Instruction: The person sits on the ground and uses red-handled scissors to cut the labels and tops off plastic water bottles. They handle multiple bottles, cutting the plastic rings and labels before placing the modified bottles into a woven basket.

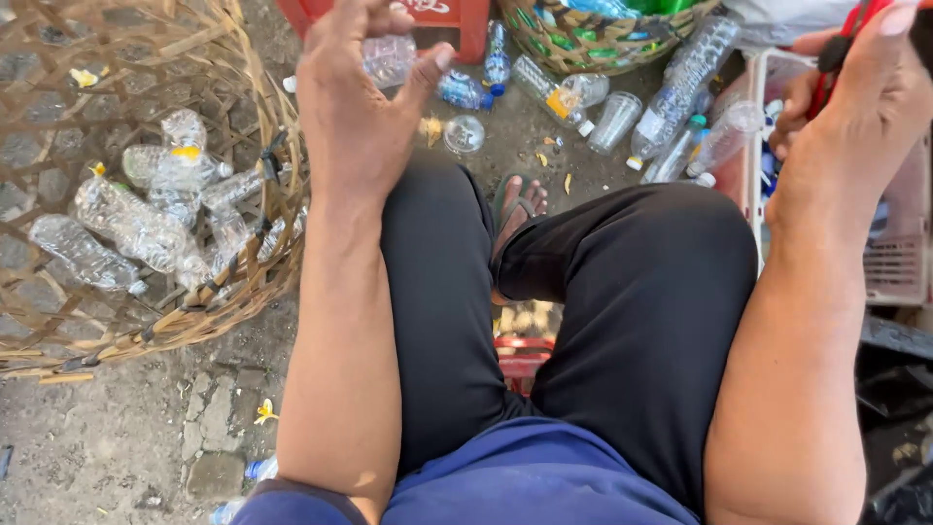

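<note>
Black-trousered knees (603, 321) lie nearest. At eleven o'clock, left hand (355, 102) is clamped on a clear plastic bottle (389, 58); at one o'clock, right hand (860, 117) grips a red-handled tool (844, 44). Woven basket (262, 262) of bottles sits at nine o'clock.

You wear black trousers (622, 321) and a blue shirt (505, 486) with short sleeves. Your forearms are bare, and one foot (520, 209) sits in a dark-strapped sandal.

One head-worn camera looks steeply down from close above the seated person's lap (583, 321), facing forward over both forearms to the ground (117, 437) and baskets (146, 292) just ahead.
</note>
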